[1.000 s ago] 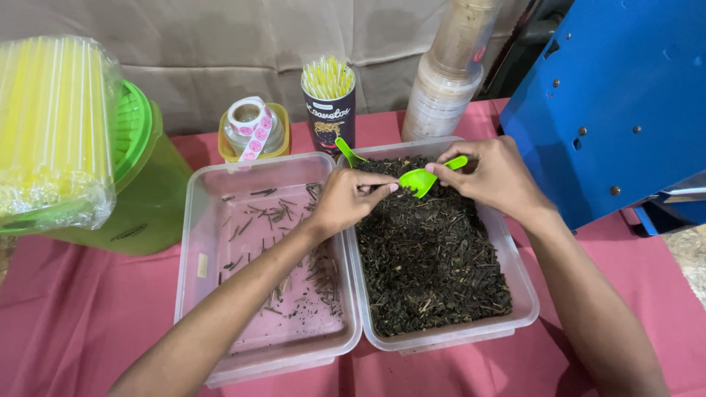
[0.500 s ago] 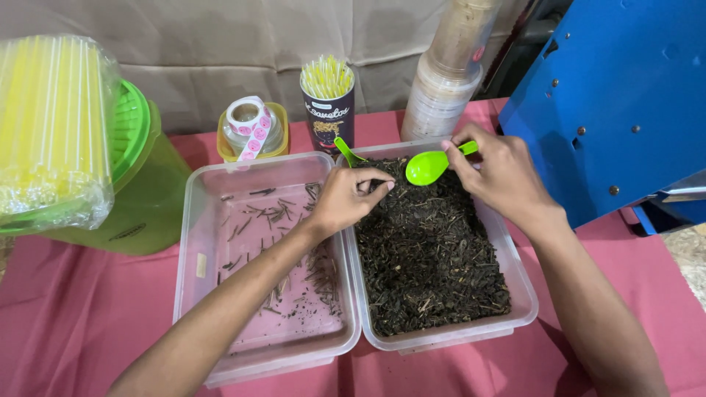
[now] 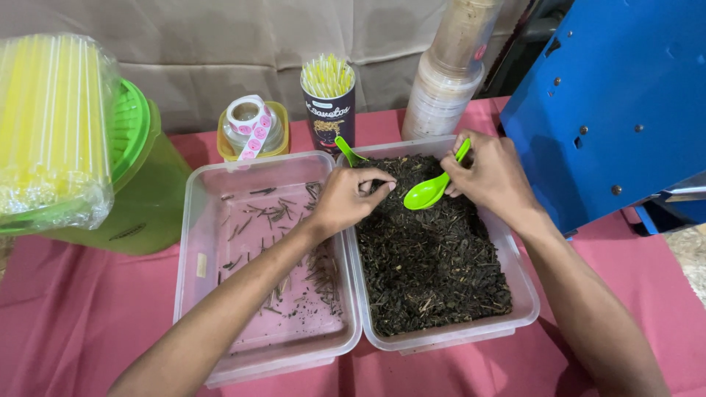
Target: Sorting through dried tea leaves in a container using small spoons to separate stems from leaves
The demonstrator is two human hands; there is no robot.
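- the green plastic spoon lies over the far part of the right clear tub, which is filled with dark dried leaves.
- its long axis runs from the bowl, low and toward the left, up along the handle to the far right; the bowl faces open-side up and looks empty.
- the right hand is clamped on the spoon's handle, fingers pinched round the upper end, so most of the handle is covered.
- the left hand sits just left of the bowl, curled over the tub's far left corner with fingertips drawn together on or in the leaves; i cannot tell whether it pinches anything.
- the two hands are near each other but apart, with the spoon bowl between them; the right hand is the one on the spoon, the left is only just beside it.
- a second green spoon handle sticks up at the tub's far left corner, its bowl hidden behind the left hand.
- to the left, touching side by side, stands a left clear tub holding only scattered stems and crumbs.
- farther off on the pink cloth: a dark cup of yellow straws, a roll of stickers on a small yellow tub, a stack of lidded cups, a green jug and a wrapped bundle of straws, cut off at the left edge.
- a blue metal casing fills the far right, only partly in view.
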